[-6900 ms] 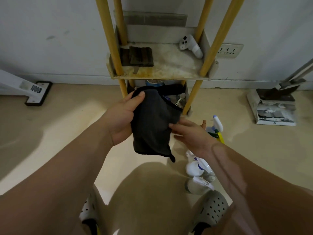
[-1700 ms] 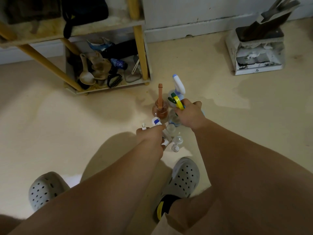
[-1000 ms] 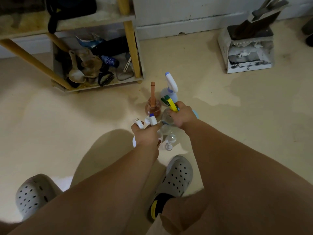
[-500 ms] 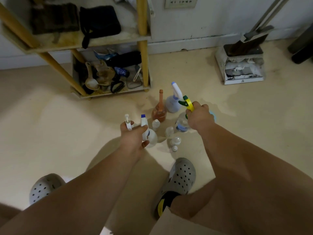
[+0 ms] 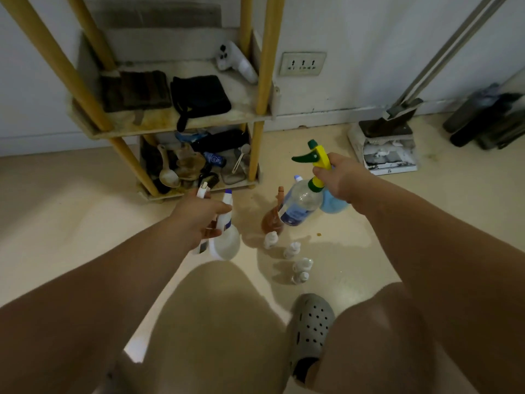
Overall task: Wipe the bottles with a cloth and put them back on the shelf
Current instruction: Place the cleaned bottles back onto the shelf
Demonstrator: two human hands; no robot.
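Note:
My left hand (image 5: 199,216) grips the necks of two white spray bottles (image 5: 225,243), lifted off the floor. My right hand (image 5: 339,179) grips the yellow and green trigger head of a clear spray bottle (image 5: 301,204), also lifted; a pale blue bottle (image 5: 333,204) shows below the same hand, and whether it is held I cannot tell. A brown bottle (image 5: 272,220) and several small clear bottles (image 5: 294,250) stand on the floor between my hands. The dark cloth (image 5: 200,95) lies on the shelf board (image 5: 159,125) of the yellow-legged rack.
A brown folded cloth (image 5: 135,91) and a white controller (image 5: 235,61) share the shelf. The lower shelf (image 5: 196,163) holds spoons and clutter. A dustpan with broom (image 5: 387,149) stands right, by the wall. My grey shoe (image 5: 311,322) is near the small bottles.
Both hands have risen with their bottles, the right one higher. My head has tilted up, so the shelf and the cloth lying on it show more fully.

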